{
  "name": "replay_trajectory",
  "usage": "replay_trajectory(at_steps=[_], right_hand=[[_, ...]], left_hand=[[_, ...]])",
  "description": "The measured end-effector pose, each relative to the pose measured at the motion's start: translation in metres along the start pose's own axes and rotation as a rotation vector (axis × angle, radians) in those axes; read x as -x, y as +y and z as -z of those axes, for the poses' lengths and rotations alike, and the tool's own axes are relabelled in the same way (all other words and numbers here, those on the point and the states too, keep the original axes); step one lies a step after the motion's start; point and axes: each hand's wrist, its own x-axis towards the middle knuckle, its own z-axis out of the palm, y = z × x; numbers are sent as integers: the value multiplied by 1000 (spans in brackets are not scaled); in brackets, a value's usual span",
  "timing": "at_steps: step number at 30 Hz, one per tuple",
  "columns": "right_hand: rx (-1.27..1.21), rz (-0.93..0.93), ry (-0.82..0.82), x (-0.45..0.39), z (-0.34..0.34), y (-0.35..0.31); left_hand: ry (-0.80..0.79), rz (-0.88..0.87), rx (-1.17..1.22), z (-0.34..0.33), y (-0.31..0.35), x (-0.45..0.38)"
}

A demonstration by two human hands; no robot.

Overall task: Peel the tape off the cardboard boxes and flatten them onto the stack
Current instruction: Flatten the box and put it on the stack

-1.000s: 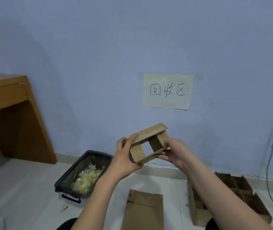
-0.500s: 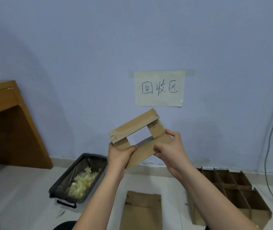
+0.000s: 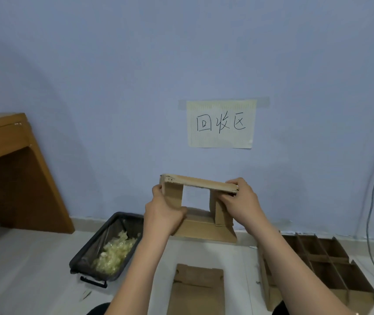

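Gripping one open box (image 3: 200,209): left hand (image 3: 162,212), right hand (image 3: 241,202); one flattened stack (image 3: 196,289) below.

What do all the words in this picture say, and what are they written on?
"回收区": handwritten in black on the paper sign taped to the wall.
Small dark marks on the cardboard box held in both hands: too small to read.
No other writing shows.

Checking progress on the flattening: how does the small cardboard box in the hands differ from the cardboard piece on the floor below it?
The small brown cardboard box is open, a see-through tube; the brown cardboard piece on the floor lies flat. The box is held in the air by the left hand and right hand; the flat piece rests untouched. Both are plain brown cardboard.
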Motion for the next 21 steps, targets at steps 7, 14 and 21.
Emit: replay_trajectory(at_steps=[7, 14, 21], right_hand=[[-82, -77, 78, 11, -19, -3], [140, 4, -197, 18, -80, 19], [90, 21, -376, 21, -105, 22]], left_hand=[[-98, 26, 105, 3, -1, 6], [-54, -25, 159, -15, -7, 5], [-50, 113, 428, -29, -30, -10]])
